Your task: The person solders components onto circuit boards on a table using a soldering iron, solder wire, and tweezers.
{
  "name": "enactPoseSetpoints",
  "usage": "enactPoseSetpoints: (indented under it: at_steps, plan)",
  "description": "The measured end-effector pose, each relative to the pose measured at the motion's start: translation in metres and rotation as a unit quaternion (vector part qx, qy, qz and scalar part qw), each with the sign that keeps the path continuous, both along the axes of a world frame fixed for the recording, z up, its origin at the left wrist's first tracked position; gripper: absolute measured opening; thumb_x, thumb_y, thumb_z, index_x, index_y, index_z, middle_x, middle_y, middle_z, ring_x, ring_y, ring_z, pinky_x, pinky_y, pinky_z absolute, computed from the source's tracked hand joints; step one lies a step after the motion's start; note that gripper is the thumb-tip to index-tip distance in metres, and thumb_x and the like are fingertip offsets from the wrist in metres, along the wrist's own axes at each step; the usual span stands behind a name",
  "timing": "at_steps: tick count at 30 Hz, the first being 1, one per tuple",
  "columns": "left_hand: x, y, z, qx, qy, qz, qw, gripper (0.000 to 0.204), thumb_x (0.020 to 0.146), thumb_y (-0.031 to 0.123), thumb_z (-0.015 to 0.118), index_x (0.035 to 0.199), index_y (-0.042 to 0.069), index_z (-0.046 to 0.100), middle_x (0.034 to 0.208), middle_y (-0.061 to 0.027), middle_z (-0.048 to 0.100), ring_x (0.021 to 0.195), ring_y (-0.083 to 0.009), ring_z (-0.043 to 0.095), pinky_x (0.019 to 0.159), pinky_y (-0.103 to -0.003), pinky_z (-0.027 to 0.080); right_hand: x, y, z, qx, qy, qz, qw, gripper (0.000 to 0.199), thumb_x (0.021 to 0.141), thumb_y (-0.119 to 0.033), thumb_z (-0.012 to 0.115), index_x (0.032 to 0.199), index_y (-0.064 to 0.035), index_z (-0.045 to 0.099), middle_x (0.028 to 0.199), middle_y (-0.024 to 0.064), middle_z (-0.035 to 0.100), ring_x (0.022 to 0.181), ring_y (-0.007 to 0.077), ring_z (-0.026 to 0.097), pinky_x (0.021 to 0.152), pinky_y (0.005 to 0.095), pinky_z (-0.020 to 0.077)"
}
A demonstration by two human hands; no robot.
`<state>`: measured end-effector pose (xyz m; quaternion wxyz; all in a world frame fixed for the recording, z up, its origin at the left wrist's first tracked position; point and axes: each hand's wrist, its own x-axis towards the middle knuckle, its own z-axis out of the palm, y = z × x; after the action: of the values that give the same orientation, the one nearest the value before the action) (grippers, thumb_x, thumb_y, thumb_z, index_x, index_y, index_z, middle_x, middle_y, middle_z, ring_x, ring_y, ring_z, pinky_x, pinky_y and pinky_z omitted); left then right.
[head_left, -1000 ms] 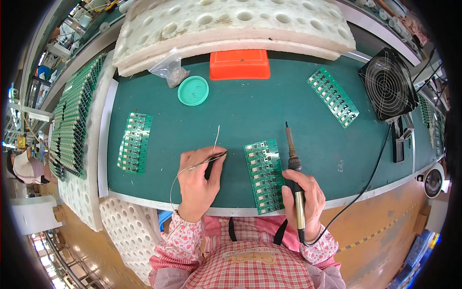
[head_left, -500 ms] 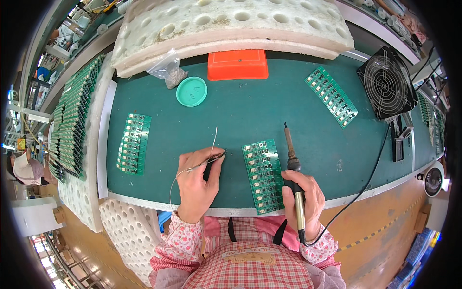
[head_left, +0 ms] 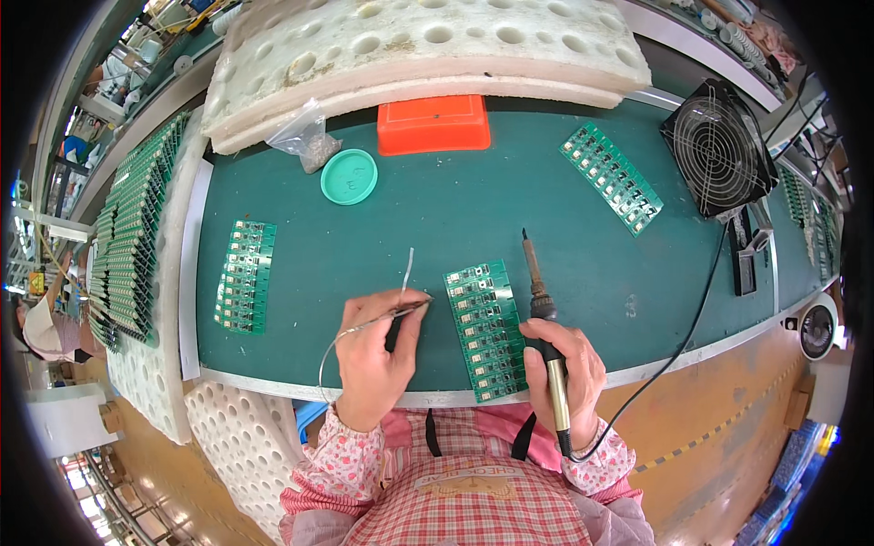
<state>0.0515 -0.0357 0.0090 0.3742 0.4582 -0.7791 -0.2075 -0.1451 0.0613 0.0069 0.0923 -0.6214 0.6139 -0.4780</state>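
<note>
The soldering iron (head_left: pixel 542 305) is in the right hand (head_left: pixel 581 369), which is closed around its handle above the near edge of the bench (head_left: pixel 619 300); its long axis runs away from the person, leaning slightly left, with the bare tip pointing to the far side and the black cord (head_left: pixel 669 361) leaving the near end; just left of it lies a green circuit-board panel (head_left: pixel 482 332), its long axis leaning the same way; left of that, the left hand (head_left: pixel 371 364) holds a thin silvery wire (head_left: pixel 362 326) in a narrow pinch, a pale end sticking up and a dark tip at the fingers too small to name; farther out, a second panel (head_left: pixel 246 276) lies at left and a third (head_left: pixel 612 177) slants at far right, near a black fan (head_left: pixel 719 150); beyond the hands sit a round turquoise lid (head_left: pixel 349 176), an orange-red plastic box (head_left: pixel 433 126) and a clear bag (head_left: pixel 305 136).
</note>
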Motion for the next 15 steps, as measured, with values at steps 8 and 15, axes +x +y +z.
enactPoseSetpoints:
  at_steps: [8,15]
  plan:
    - [-0.019,0.012,0.000,0.041,0.011,-0.044,0.998,0.016,0.083,-0.007,0.070,0.097,0.001,0.072,0.099,-0.0080,0.073,0.088,-0.0246,0.066,0.078,-0.033,0.052,-0.001,0.000,0.001,-0.007,-0.010,-0.007,1.000,0.036,0.080,0.004,0.075,0.114,-0.0003,0.062,0.100,0.0124,0.072,0.078,0.0286,0.069,0.071,0.0360,0.0548]
    - [-0.019,0.013,0.000,0.039,-0.010,-0.039,0.998,0.016,0.083,-0.005,0.070,0.098,0.001,0.072,0.100,-0.0084,0.073,0.091,-0.0258,0.067,0.079,-0.034,0.053,-0.002,0.000,0.000,-0.011,-0.022,0.001,1.000,0.037,0.080,0.005,0.075,0.114,-0.0003,0.062,0.101,0.0121,0.072,0.078,0.0286,0.068,0.071,0.0362,0.0549]
